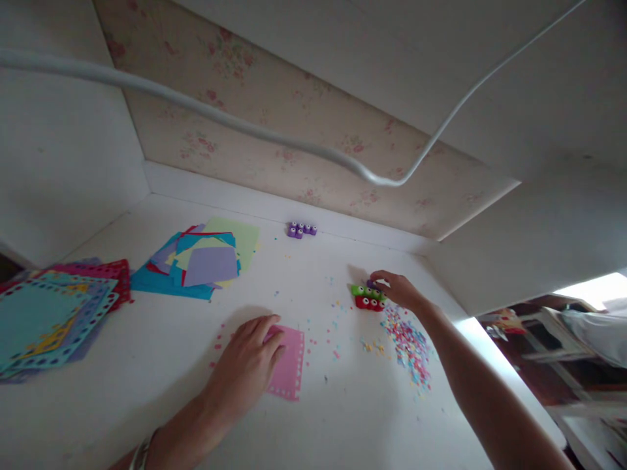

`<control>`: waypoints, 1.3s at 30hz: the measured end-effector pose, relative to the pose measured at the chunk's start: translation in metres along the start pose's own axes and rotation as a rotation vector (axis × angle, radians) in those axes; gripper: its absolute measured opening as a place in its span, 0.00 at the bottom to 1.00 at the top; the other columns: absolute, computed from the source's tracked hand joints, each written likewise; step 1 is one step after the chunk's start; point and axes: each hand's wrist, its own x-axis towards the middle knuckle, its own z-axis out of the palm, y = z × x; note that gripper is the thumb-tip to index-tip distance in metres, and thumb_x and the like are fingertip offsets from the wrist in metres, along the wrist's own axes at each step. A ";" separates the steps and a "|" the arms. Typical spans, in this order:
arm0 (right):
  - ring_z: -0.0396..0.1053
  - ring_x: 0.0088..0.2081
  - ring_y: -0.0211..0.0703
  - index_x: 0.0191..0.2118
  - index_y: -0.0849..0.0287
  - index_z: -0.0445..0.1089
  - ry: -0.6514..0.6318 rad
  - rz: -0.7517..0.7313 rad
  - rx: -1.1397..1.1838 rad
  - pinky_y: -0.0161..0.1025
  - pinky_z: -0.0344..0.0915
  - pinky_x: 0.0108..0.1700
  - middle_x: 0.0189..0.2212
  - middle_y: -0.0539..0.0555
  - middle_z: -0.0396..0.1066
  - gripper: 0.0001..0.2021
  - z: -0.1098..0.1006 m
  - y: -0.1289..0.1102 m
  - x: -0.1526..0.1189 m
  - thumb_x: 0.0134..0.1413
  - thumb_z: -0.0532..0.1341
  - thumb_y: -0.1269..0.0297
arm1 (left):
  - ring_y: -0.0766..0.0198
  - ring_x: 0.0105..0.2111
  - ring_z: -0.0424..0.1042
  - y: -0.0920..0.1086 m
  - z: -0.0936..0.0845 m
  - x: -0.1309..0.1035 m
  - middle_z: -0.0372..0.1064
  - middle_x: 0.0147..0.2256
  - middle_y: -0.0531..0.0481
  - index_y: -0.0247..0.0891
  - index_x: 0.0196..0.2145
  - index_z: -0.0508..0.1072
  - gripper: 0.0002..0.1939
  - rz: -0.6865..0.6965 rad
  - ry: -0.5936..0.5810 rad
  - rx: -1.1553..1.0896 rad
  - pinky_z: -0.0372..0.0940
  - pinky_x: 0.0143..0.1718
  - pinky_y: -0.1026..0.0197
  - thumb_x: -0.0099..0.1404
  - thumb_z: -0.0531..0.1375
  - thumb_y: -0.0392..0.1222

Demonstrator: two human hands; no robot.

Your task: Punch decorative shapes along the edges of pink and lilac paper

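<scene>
Pink sheet [290,362], edge-punched, on white table [313,431]; left hand [252,352] rests over it, loosely spread, hiding part. Right hand [399,290] at purple punch [373,285] beside green, red ones; can't tell if gripped. Perforated sheets [39,320] cut off at frame's left.

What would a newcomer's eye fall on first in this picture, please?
The bright pink sheet under the left hand would probably come first, its punched edges vivid against the white table. Next come the green blocks and red blocks by the right hand, near a heap of multicoloured confetti. A white cable sweeps across the upper picture.
</scene>
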 end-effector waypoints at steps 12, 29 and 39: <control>0.76 0.46 0.46 0.54 0.56 0.73 0.054 -0.206 0.023 0.44 0.69 0.53 0.50 0.56 0.76 0.18 0.025 -0.101 0.085 0.61 0.55 0.72 | 0.51 0.48 0.71 0.020 -0.003 -0.005 0.74 0.49 0.45 0.40 0.47 0.75 0.12 -0.035 -0.185 0.167 0.65 0.50 0.46 0.68 0.57 0.36; 0.70 0.53 0.50 0.43 0.60 0.77 0.055 -0.253 0.140 0.45 0.62 0.59 0.49 0.60 0.75 0.09 0.064 -0.171 0.138 0.61 0.59 0.71 | 0.45 0.51 0.67 0.007 -0.012 0.004 0.70 0.53 0.41 0.39 0.56 0.70 0.24 -0.221 -0.178 0.109 0.62 0.52 0.42 0.63 0.65 0.46; 0.76 0.48 0.46 0.54 0.54 0.69 0.140 -0.160 0.547 0.43 0.73 0.49 0.50 0.57 0.76 0.13 0.085 -0.176 -0.055 0.68 0.55 0.60 | 0.52 0.46 0.71 0.000 -0.022 0.010 0.73 0.45 0.46 0.45 0.44 0.78 0.15 -0.278 -0.214 -0.155 0.63 0.52 0.48 0.59 0.64 0.33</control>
